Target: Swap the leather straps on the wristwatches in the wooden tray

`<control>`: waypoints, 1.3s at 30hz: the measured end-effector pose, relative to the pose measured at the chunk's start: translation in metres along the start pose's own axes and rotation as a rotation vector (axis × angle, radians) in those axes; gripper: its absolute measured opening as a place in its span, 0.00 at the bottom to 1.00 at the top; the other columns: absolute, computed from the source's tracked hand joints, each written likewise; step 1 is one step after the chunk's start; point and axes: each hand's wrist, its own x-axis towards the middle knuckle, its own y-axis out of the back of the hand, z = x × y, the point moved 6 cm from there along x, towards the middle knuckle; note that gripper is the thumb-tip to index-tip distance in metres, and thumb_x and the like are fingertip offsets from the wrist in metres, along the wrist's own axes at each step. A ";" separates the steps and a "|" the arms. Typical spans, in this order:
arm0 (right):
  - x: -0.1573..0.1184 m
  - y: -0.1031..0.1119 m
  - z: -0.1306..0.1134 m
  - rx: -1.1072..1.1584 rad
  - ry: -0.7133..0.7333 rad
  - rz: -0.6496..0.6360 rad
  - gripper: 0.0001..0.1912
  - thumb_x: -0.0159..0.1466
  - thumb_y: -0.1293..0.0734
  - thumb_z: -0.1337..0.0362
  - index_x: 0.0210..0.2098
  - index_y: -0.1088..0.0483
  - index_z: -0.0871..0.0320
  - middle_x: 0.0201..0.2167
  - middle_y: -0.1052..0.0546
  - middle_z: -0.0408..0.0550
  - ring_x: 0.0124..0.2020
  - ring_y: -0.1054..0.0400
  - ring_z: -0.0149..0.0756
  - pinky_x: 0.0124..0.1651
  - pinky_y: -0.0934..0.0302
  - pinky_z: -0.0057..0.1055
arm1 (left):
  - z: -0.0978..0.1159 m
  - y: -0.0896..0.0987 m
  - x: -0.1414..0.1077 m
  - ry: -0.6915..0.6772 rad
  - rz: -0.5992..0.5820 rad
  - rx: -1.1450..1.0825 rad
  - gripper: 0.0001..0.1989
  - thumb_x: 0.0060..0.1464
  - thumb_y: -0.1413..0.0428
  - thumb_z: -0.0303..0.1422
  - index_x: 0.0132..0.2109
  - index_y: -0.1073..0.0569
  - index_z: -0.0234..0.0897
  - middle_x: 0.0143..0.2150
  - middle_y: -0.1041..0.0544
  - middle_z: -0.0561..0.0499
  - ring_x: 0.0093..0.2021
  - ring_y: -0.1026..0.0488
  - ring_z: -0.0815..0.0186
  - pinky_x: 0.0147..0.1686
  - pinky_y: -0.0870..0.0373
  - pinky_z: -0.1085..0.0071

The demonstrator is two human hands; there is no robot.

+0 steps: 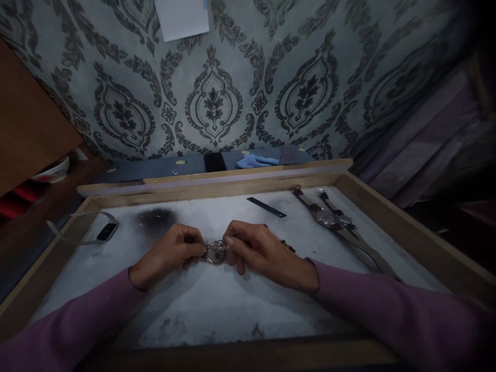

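A small round watch case with a shiny rim sits between my hands, low over the white work surface. My left hand pinches its left edge between thumb and fingers. On the other side, my right hand has thumb and forefinger closed at the upper right of the watch. A small pale piece seems to lie at those fingertips, too blurred to name. Just behind my right hand, a dark strip with gold-coloured bits is partly hidden by it.
A wooden-rimmed tray surrounds the surface. A black flat strip lies behind my hands. Two strap watches lie right; a smartwatch with a pale strap lies left. Behind the rim are a dark phone-like slab and a blue cloth.
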 end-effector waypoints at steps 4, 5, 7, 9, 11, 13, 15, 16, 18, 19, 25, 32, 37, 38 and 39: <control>0.001 0.000 -0.002 -0.286 0.030 -0.039 0.07 0.64 0.40 0.70 0.31 0.32 0.60 0.18 0.29 0.39 0.17 0.37 0.24 0.22 0.47 0.22 | -0.002 0.000 0.002 -0.015 -0.012 -0.018 0.08 0.40 0.45 0.33 0.21 0.31 0.34 0.14 0.36 0.58 0.15 0.45 0.76 0.16 0.50 0.76; 0.002 0.000 -0.004 -0.355 0.056 -0.055 0.06 0.63 0.38 0.71 0.31 0.31 0.60 0.17 0.30 0.39 0.17 0.38 0.24 0.22 0.49 0.22 | -0.003 0.000 0.003 -0.016 -0.014 -0.018 0.08 0.40 0.44 0.34 0.21 0.31 0.34 0.14 0.36 0.58 0.15 0.44 0.76 0.16 0.50 0.76; 0.001 -0.001 -0.008 -0.449 0.117 -0.103 0.05 0.62 0.36 0.72 0.31 0.29 0.61 0.18 0.30 0.39 0.19 0.39 0.24 0.24 0.50 0.23 | -0.005 0.000 0.004 -0.021 -0.016 -0.010 0.08 0.41 0.45 0.33 0.21 0.30 0.34 0.14 0.36 0.58 0.15 0.44 0.75 0.16 0.49 0.77; 0.000 -0.004 -0.011 -0.506 0.171 -0.184 0.05 0.61 0.36 0.74 0.32 0.28 0.60 0.22 0.27 0.40 0.22 0.35 0.25 0.27 0.48 0.23 | -0.007 0.001 0.005 -0.031 -0.022 0.001 0.08 0.41 0.45 0.33 0.21 0.30 0.34 0.14 0.36 0.58 0.15 0.43 0.75 0.16 0.49 0.77; -0.003 -0.007 -0.013 -0.603 0.190 -0.266 0.06 0.61 0.36 0.75 0.32 0.29 0.60 0.26 0.25 0.43 0.26 0.33 0.28 0.28 0.49 0.24 | -0.008 0.001 0.005 -0.043 -0.028 0.003 0.07 0.42 0.45 0.33 0.21 0.30 0.34 0.14 0.36 0.58 0.15 0.43 0.75 0.16 0.49 0.76; -0.007 -0.010 -0.014 -0.755 0.179 -0.329 0.05 0.61 0.36 0.75 0.32 0.30 0.61 0.26 0.25 0.46 0.24 0.34 0.30 0.26 0.52 0.27 | -0.008 0.001 0.005 -0.048 -0.032 -0.008 0.08 0.42 0.44 0.33 0.22 0.30 0.34 0.14 0.36 0.58 0.15 0.43 0.75 0.16 0.49 0.76; -0.009 -0.011 -0.015 -0.881 0.174 -0.367 0.06 0.62 0.38 0.75 0.33 0.31 0.61 0.24 0.25 0.47 0.20 0.38 0.30 0.24 0.57 0.29 | -0.007 0.001 0.005 -0.047 -0.031 -0.023 0.08 0.42 0.44 0.33 0.21 0.30 0.34 0.14 0.36 0.58 0.15 0.42 0.75 0.16 0.49 0.76; -0.010 -0.011 -0.017 -0.898 0.173 -0.374 0.07 0.62 0.39 0.75 0.33 0.31 0.61 0.24 0.26 0.47 0.19 0.40 0.29 0.24 0.57 0.29 | -0.007 0.001 0.005 -0.045 -0.029 -0.028 0.08 0.42 0.44 0.33 0.21 0.30 0.34 0.14 0.36 0.58 0.15 0.42 0.75 0.16 0.49 0.77; -0.008 -0.011 -0.020 -0.845 0.157 -0.351 0.07 0.64 0.41 0.73 0.36 0.31 0.61 0.24 0.26 0.47 0.20 0.39 0.29 0.24 0.56 0.28 | -0.006 0.001 0.004 -0.040 -0.023 -0.025 0.07 0.42 0.44 0.32 0.21 0.30 0.34 0.14 0.36 0.58 0.15 0.43 0.75 0.16 0.49 0.76; -0.006 -0.011 -0.020 -0.804 0.138 -0.321 0.07 0.65 0.41 0.71 0.37 0.31 0.61 0.25 0.26 0.47 0.21 0.38 0.30 0.25 0.55 0.28 | -0.006 0.001 0.004 -0.041 -0.021 -0.020 0.07 0.41 0.44 0.32 0.21 0.30 0.34 0.14 0.36 0.58 0.15 0.43 0.75 0.16 0.49 0.76; 0.007 -0.017 -0.012 -0.785 0.062 -0.171 0.07 0.66 0.41 0.70 0.37 0.32 0.62 0.23 0.27 0.47 0.21 0.38 0.29 0.25 0.54 0.26 | -0.007 0.001 0.005 -0.021 -0.017 -0.018 0.07 0.40 0.45 0.32 0.21 0.30 0.33 0.15 0.35 0.58 0.15 0.42 0.75 0.16 0.48 0.77; 0.004 -0.017 -0.003 -0.691 0.175 -0.074 0.10 0.66 0.41 0.71 0.39 0.28 0.63 0.29 0.22 0.49 0.27 0.31 0.31 0.29 0.48 0.26 | -0.009 0.000 0.008 0.008 -0.038 -0.038 0.07 0.39 0.45 0.32 0.21 0.30 0.33 0.15 0.35 0.57 0.15 0.42 0.75 0.15 0.48 0.77; 0.006 -0.019 0.000 -0.698 0.178 -0.101 0.10 0.66 0.41 0.72 0.36 0.27 0.63 0.28 0.22 0.49 0.26 0.31 0.30 0.29 0.47 0.25 | -0.007 -0.002 0.012 0.054 -0.051 -0.015 0.05 0.39 0.46 0.29 0.20 0.30 0.33 0.14 0.35 0.58 0.14 0.42 0.75 0.15 0.48 0.77; 0.006 -0.020 0.001 -0.707 0.177 -0.110 0.10 0.66 0.41 0.72 0.36 0.27 0.63 0.28 0.22 0.49 0.26 0.32 0.30 0.29 0.47 0.25 | -0.006 -0.002 0.012 0.071 -0.050 -0.008 0.05 0.39 0.46 0.29 0.20 0.30 0.33 0.14 0.35 0.58 0.14 0.43 0.75 0.14 0.48 0.77; 0.005 -0.021 0.001 -0.717 0.175 -0.115 0.10 0.65 0.41 0.73 0.36 0.27 0.63 0.28 0.22 0.49 0.26 0.32 0.29 0.29 0.48 0.25 | -0.006 -0.002 0.013 0.089 -0.049 0.002 0.05 0.39 0.46 0.29 0.20 0.30 0.33 0.14 0.35 0.58 0.14 0.43 0.75 0.14 0.49 0.77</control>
